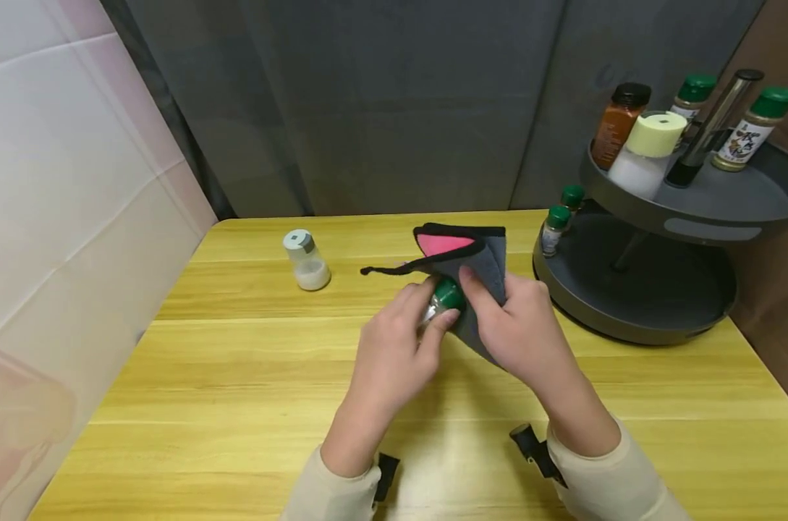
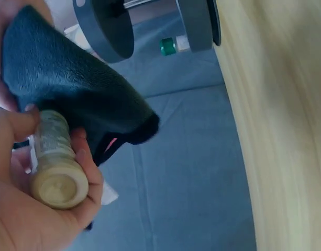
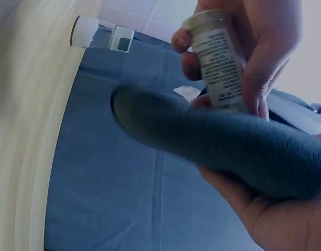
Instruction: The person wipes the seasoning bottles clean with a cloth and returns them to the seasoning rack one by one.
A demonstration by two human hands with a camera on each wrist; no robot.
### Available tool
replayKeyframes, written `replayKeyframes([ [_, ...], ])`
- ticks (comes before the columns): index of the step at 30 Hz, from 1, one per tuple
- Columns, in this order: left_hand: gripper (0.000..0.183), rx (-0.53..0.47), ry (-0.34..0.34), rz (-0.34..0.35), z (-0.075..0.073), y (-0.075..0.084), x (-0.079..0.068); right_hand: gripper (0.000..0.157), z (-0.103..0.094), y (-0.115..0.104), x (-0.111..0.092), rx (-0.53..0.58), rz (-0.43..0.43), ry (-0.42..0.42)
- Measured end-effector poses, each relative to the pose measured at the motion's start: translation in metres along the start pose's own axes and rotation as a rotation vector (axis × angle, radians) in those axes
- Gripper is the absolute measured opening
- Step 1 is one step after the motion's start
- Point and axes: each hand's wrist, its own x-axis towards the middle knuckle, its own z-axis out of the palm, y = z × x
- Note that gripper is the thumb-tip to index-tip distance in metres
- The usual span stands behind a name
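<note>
My left hand (image 1: 400,340) grips a small spice jar with a green cap (image 1: 448,294) around its body. In the left wrist view the jar (image 2: 56,151) shows its pale base toward the camera, and its printed label (image 3: 219,68) faces the right wrist camera. My right hand (image 1: 524,325) holds a folded grey cloth (image 1: 494,264) with black edging and a pink patch, thumb on top. The cloth lies right against the capped end of the jar and covers part of it in both wrist views.
A clear shaker (image 1: 307,264) with white contents stands at the table's back left. On the right, a two-tier dark rack (image 1: 634,311) carries several spice bottles, an orange-brown jar (image 1: 620,126), a yellow-capped shaker (image 1: 647,155) and a tall grinder (image 1: 713,130). A grey curtain (image 1: 367,108) hangs behind.
</note>
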Motion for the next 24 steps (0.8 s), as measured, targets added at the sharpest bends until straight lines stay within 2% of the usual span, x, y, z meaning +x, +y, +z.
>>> replayKeyframes([
  [2, 0.034, -0.024, 0.003, -0.057, 0.0, 0.0, 0.001, 0.042, 0.0, 0.001, -0.003, -0.025, 0.023, -0.009],
  [5, 0.026, -0.018, -0.007, -0.083, -0.001, -0.001, 0.003, 0.036, 0.003, 0.001, -0.01, -0.083, -0.04, 0.011],
  [8, 0.025, 0.007, -0.032, -0.035, -0.001, -0.001, 0.003, 0.034, 0.004, 0.0, -0.012, -0.119, -0.153, 0.053],
  [11, 0.035, 0.045, -0.044, 0.042, 0.0, -0.001, 0.002, 0.032, 0.004, 0.001, -0.006, -0.108, -0.196, 0.066],
  [14, 0.04, 0.026, -0.054, 0.048, 0.0, -0.001, 0.0, 0.031, 0.003, 0.004, 0.001, -0.046, -0.109, 0.03],
  [17, 0.044, -0.052, -0.055, -0.036, 0.0, -0.002, 0.0, 0.041, 0.001, 0.007, 0.004, -0.019, 0.037, -0.02],
  [19, 0.042, -0.092, -0.048, -0.1, -0.001, -0.003, 0.001, 0.045, 0.002, 0.007, 0.002, -0.052, 0.071, -0.042],
  [21, 0.033, -0.093, -0.046, -0.138, -0.001, -0.005, 0.002, 0.042, 0.003, 0.005, -0.003, -0.106, 0.029, -0.05],
  [24, 0.024, -0.055, -0.064, -0.105, -0.001, -0.006, 0.004, 0.033, 0.006, 0.003, -0.008, -0.193, -0.147, -0.003],
])
